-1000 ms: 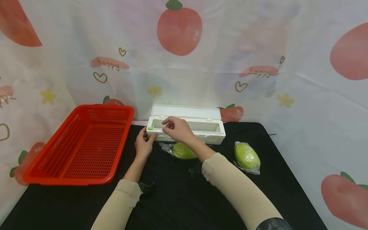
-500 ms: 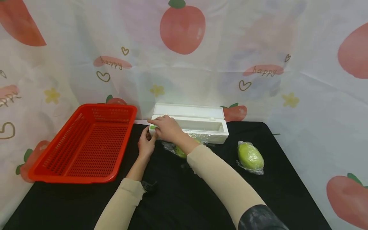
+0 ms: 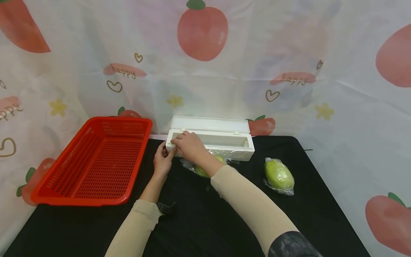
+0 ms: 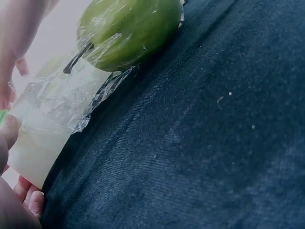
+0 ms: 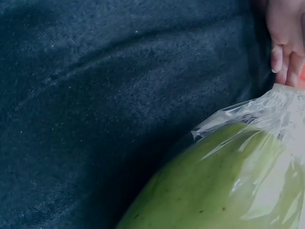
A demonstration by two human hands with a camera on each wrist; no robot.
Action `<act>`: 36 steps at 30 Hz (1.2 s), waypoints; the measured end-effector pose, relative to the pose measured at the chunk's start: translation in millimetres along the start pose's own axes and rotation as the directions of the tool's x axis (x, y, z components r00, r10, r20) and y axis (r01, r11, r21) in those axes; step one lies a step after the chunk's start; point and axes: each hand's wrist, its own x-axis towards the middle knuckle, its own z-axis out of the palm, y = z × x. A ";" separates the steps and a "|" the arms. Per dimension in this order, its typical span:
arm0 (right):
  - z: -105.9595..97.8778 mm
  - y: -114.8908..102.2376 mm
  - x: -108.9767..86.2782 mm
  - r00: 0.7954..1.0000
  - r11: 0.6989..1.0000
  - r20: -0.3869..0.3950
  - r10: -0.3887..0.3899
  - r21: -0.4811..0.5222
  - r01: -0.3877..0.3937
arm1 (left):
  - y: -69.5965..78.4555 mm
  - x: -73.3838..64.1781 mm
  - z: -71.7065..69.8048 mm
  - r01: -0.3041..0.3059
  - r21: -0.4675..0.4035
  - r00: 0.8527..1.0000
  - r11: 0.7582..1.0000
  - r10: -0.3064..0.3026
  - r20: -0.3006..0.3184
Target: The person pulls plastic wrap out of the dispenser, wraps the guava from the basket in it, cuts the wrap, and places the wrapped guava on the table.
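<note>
A white plastic-wrap dispenser (image 3: 243, 155) stands at the back of the table with its lid raised. My left hand (image 3: 162, 162) grips its left end, thumb in front and fingers around the end. Over the same end, my right hand (image 3: 190, 147) has curled fingers at the small green cutter slider (image 4: 2, 116), which they mostly cover. Clear film (image 4: 52, 107) hangs down the dispenser's front and runs onto a green pear (image 4: 133, 33), stem showing. The pear lies on the cloth just in front, partly behind my right forearm in the head view.
A second film-wrapped green fruit (image 3: 278, 174) lies to the right on the black cloth (image 3: 192, 221). At the left stands a red slotted plastic basket (image 3: 128, 171). A fruit-patterned curtain (image 3: 224, 89) hangs right behind the dispenser.
My right hand has moved left from above the dispenser's opening to its left end, covering the green slider. The left hand keeps its grip there.
</note>
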 end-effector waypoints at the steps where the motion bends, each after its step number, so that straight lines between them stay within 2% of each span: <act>1: 0.2 0.4 -0.6 1.000 1.000 -0.018 -0.001 -0.004 0.001 | -0.5 -0.1 0.2 -0.003 0.006 1.000 1.000 0.003 -0.001; 6: 2.4 5.7 -4.2 0.997 1.000 -0.078 0.014 -0.024 -0.016 | -2.7 0.0 0.6 -0.021 0.020 1.000 1.000 0.021 -0.005; 14: 0.7 19.9 -14.9 0.992 1.000 -0.123 0.011 0.016 -0.009 | 2.3 -1.4 -2.4 -0.015 -0.031 1.000 0.999 0.015 0.008; 23: -1.1 31.8 -28.5 0.989 1.000 -0.144 -0.021 -0.015 0.019 | 3.0 -2.4 -1.8 -0.009 -0.019 1.000 1.000 0.010 0.029; 30: 0.8 48.1 -53.7 0.980 1.000 -0.196 0.021 0.026 -0.016 | 1.9 -4.2 -0.5 -0.005 -0.011 1.000 1.000 0.005 0.029; 36: -1.3 69.1 -79.5 0.979 0.998 -0.197 0.054 0.046 -0.046 | 0.9 -3.3 -3.0 0.003 -0.013 1.000 1.000 -0.002 0.026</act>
